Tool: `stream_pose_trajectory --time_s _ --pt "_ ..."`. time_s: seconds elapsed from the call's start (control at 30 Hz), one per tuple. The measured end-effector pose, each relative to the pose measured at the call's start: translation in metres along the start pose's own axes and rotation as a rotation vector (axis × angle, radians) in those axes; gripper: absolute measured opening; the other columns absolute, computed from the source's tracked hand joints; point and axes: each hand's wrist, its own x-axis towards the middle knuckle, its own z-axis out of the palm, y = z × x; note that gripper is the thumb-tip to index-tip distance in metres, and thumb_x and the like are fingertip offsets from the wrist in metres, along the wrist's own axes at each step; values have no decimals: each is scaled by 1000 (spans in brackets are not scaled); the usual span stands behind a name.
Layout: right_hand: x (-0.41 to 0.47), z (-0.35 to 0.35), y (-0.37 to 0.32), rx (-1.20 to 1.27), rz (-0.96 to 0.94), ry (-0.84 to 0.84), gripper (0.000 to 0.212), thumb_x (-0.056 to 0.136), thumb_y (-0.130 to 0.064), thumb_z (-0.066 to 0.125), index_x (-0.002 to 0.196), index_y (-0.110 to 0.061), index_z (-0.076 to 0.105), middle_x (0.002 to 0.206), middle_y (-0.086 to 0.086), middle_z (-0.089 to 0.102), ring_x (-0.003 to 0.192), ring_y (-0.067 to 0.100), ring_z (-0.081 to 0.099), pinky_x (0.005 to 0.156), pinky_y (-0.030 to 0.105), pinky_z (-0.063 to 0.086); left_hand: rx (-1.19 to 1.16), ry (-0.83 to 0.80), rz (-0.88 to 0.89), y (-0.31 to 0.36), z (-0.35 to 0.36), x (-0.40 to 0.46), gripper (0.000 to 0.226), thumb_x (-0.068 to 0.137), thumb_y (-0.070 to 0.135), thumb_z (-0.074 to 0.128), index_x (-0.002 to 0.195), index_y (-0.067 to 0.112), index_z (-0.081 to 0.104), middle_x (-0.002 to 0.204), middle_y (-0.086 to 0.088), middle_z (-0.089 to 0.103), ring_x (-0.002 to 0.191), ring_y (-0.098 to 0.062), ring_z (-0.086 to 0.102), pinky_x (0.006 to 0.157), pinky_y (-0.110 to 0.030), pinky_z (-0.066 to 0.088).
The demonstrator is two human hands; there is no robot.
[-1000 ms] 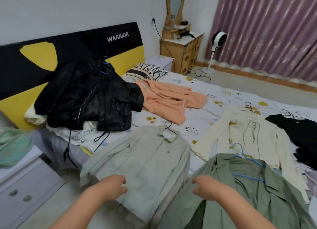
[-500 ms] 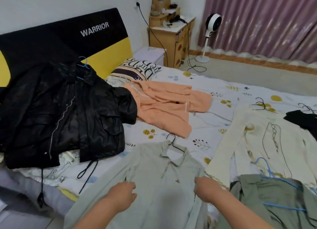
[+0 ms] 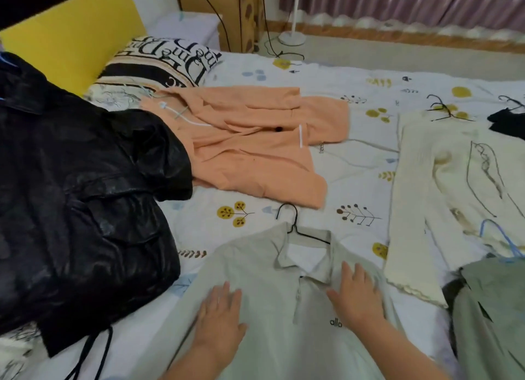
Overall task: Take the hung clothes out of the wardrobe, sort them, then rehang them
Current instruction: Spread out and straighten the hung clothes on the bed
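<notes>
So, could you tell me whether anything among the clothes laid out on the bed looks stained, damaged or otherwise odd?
Yes: the cream long-sleeved knit top on the right of the flower-print bedsheet carries yellowish-brown blotches down its front, which look like stains. The pale grey-green polo shirt under both flat hands, left hand and right hand, looks clean.

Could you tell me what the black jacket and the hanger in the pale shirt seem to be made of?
Black jacket: likely leather or faux leather, since its creased surface shines. Hanger: probably thin black wire, perhaps coated, judging by its slender hook.
</notes>
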Motion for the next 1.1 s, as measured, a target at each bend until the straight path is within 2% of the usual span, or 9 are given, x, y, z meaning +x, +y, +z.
stream_pose_trajectory --time_s 0.1,0.2,0.3,0.43,0.57,0.7,0.83,0.97,1.1 --pt "29 15 2 14 31 74 72 95 -49 37 149 -15 4 157 11 -1 146 28 3 115 48 15 -5 -27 40 -16 64 27 79 70 65 32 134 22 48 146 -9 38 130 -36 41 97 -54 41" --pt "57 24 7 59 66 109 78 93 -50 42 150 -14 1 158 7 1 146 24 1 115 49 12 -27 12 107 -26 103 40 77 87 68 6 150 23 7 157 -9 3 145 -29 -3 113 -45 -2" --pt "74 29 7 15 93 151 76 87 -56 49 143 -13 21 146 10 31 137 28 25 108 49 24 -60 -81 63 -21 90 38 79 86 68 -2 150 22 2 156 -11 16 141 -33 13 109 -44 -4" --pt "69 26 0 -45 149 263 64 80 -59 58 118 -8 49 118 14 54 114 32 46 92 40 38 -10 -78 50 -19 86 36 88 57 70 -17 131 26 -34 142 -4 -37 134 -22 -34 107 -47 -19" --pt "37 25 1 119 191 330 37 85 -45 59 93 -9 63 98 15 66 97 33 59 73 35 39 19 -187 51 -16 70 33 89 53 71 -18 127 25 -37 136 1 -43 140 -29 -25 114 -48 -9" --pt "-6 26 9 230 86 397 13 77 -20 67 81 -9 64 86 14 63 89 36 60 72 38 39 -151 -76 -44 -13 37 18 69 95 44 36 149 15 4 157 -10 5 143 -29 15 114 -41 18" --pt "-51 6 13 237 20 440 37 71 -13 72 52 -19 40 63 5 50 67 33 56 62 32 25 -341 451 -122 -13 -17 -10 57 56 7 82 105 0 55 107 -21 56 91 -39 62 75 -44 52" --pt "-93 -35 15 309 -61 455 50 65 -5 74 52 -25 30 50 -9 28 56 32 51 61 32 26 -266 452 48 -8 -72 -45 27 68 18 67 94 12 62 99 -12 64 97 -33 61 92 -50 44" --pt "-124 -86 20 450 -89 472 24 74 -5 62 61 -18 47 60 8 55 64 34 49 67 38 35 -254 465 169 -9 -120 -80 31 83 33 28 70 17 51 72 -8 64 73 -31 62 62 -31 34"
